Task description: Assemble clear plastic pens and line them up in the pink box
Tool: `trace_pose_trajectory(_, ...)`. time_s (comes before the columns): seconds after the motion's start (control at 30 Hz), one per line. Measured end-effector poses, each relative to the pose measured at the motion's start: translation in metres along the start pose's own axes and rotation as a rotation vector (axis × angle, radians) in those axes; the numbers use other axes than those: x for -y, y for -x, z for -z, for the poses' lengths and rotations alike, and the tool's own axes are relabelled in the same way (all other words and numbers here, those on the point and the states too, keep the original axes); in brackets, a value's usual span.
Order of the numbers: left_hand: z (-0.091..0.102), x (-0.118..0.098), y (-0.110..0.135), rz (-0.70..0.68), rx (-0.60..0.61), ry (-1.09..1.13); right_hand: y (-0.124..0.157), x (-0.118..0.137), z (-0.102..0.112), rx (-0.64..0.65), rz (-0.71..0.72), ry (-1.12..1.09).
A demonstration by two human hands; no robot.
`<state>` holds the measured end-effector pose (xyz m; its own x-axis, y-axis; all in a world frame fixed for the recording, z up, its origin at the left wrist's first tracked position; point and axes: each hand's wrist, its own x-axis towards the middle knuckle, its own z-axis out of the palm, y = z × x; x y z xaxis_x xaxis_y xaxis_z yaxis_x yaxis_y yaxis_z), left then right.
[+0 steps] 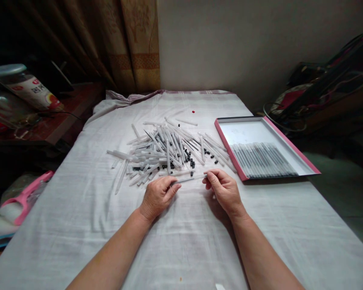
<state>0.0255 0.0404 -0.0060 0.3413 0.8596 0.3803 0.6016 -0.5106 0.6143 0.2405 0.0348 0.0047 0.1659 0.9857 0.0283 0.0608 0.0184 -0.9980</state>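
A clear plastic pen tube (pixel 190 179) is held level between my two hands just above the white cloth. My left hand (pixel 157 195) pinches its left end with curled fingers. My right hand (pixel 224 188) pinches its right end between thumb and fingertips. Just beyond them lies a loose heap of clear pen tubes (pixel 166 151) mixed with small black caps (pixel 190 158). To the right sits a shallow pink-rimmed tray (pixel 290 146) with a row of assembled pens (pixel 263 160) laid side by side in its near half.
The white cloth (pixel 181 241) covers the whole table. A tiny red piece (pixel 193 111) lies at the far end. Left of the table stand a dark wooden shelf (pixel 48 121) with a lidded jar (pixel 24 86) and a pink-handled object (pixel 26 197). Cables and clutter fill the right side.
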Motion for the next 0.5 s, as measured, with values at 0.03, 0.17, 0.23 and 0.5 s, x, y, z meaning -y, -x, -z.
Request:
trace_pose_trajectory(0.03,0.0,-0.001,0.0,0.0,0.006,0.003,0.001,0.0,-0.001,0.001,-0.026,-0.025)
trace_pose_trajectory(0.17,0.005,-0.003,-0.001,-0.062,0.051,-0.009,0.003,-0.002,-0.004,0.071,-0.159,-0.05)
trace_pose_trajectory(0.23,0.011,0.001,-0.003,-0.077,0.016,-0.054,0.002,-0.004,-0.002,0.051,-0.168,-0.026)
trace_pose_trajectory(0.5,0.028,0.025,-0.007,0.082,-0.039,-0.429,-0.008,-0.014,0.009,-0.139,-0.076,-0.084)
